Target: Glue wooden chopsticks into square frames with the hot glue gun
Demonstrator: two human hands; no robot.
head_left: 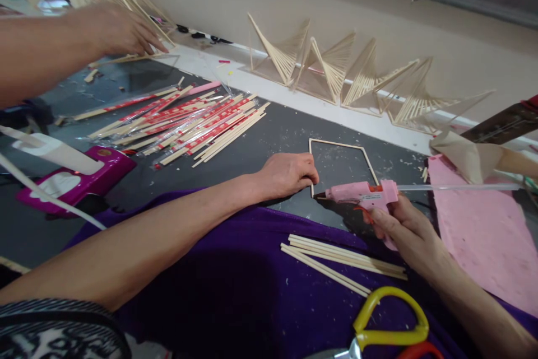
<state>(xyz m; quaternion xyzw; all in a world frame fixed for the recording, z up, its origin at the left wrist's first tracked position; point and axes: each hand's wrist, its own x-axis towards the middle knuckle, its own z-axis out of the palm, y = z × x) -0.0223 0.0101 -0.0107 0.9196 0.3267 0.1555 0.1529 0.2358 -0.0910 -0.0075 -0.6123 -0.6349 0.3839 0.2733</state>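
My left hand (288, 175) is closed, its fingertips pressing the near left corner of a square frame of thin wooden sticks (362, 150) that lies flat on the dark table. My right hand (409, 230) grips a pink glue gun (363, 193), finger at the trigger. The gun's nozzle points left at that same corner, just beside my left fingers. A clear glue stick (458, 186) juts from the gun's back to the right. Several loose wooden sticks (342, 262) lie on the purple cloth (235, 280) over my lap.
A heap of chopsticks in red and white wrappers (189, 124) lies at left, near a magenta glue gun (79, 180). Another person's hand (120, 31) touches a stick model at far left. Finished twisted stick shapes (328, 68) line the wall. Pink paper (487, 236) lies right; yellow-handled scissors (390, 320) lie near.
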